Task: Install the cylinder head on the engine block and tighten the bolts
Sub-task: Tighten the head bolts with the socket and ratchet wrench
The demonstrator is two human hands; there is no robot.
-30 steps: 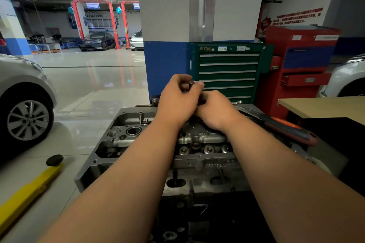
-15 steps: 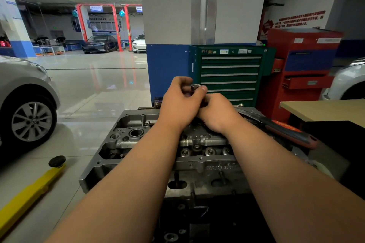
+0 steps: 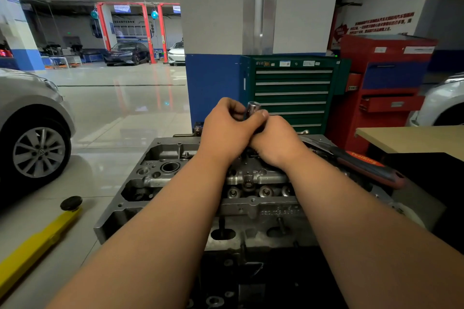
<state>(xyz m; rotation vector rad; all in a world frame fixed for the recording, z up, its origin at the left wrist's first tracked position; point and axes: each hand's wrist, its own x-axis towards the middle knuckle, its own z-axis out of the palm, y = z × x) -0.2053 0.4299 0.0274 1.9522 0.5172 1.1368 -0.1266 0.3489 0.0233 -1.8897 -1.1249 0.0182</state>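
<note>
The grey cylinder head (image 3: 155,178) sits on the dark engine block (image 3: 251,281) right in front of me. Both of my hands meet above the head's far middle. My left hand (image 3: 226,130) pinches an upright silver socket tool (image 3: 252,107) whose top pokes out above my thumb. My right hand (image 3: 278,142) curls around the tool's lower part, which is hidden under the fingers. The bolt below it cannot be seen.
A wrench with a black and orange handle (image 3: 364,164) lies on the head's right side. A wooden table (image 3: 414,138) stands at right, green (image 3: 291,93) and red (image 3: 386,93) tool cabinets behind. A yellow lift arm (image 3: 32,251) and a grey car (image 3: 32,128) are at left.
Both hands stay on the socket tool in the same spot; my left thumb has shifted slightly around its top. The view has tipped down a little.
</note>
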